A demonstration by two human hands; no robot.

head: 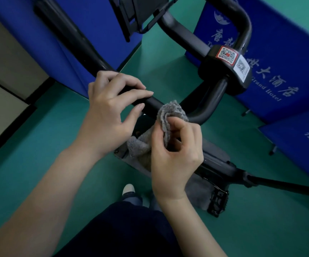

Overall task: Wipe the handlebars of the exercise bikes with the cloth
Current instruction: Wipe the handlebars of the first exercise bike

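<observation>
Green flooring is lying below. Right hand (176,149) is pinching the cloth (170,113) against the handlebar (153,105), whose axis is running up-left beneath the loosely curled left hand (109,108).

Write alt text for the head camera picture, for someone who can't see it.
Seen from above, a person's right hand pinches a grey cloth against a black bike handlebar, while the left hand rests over the bar beside it. Stickers with QR codes sit on the bar's centre clamp, above a green floor and blue banners.
</observation>
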